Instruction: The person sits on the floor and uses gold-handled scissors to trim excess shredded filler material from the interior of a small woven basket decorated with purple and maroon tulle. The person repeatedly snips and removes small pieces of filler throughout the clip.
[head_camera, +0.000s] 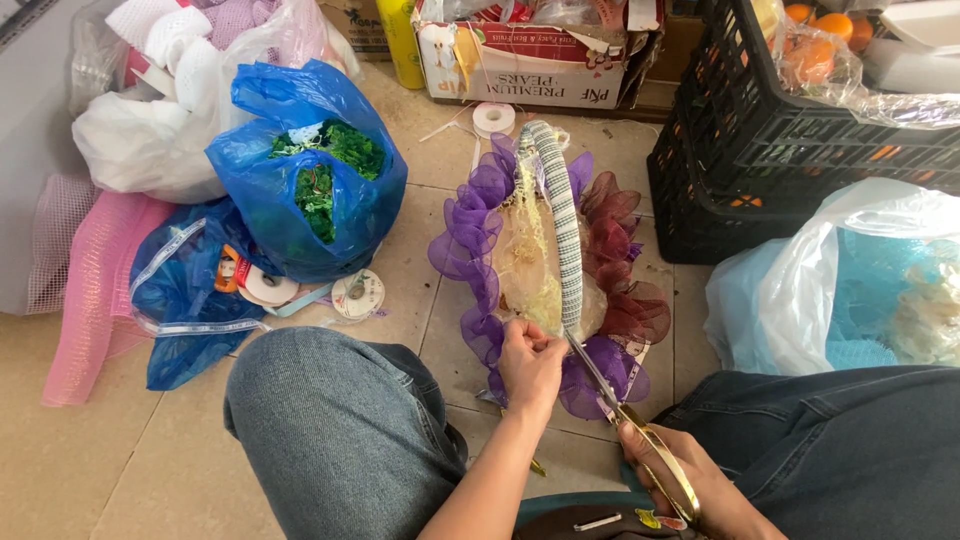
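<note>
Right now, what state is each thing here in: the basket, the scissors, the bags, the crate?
basket: upright on the floor, rim frilled with purple and maroon mesh
scissors: blades slightly parted, tips at the basket's near rim
left hand: pinching the near rim
right hand: grip closed on the scissor handles
blue bag: open, green leaves inside
black crate: upright, holding bagged oranges
tape roll: lying flat
</note>
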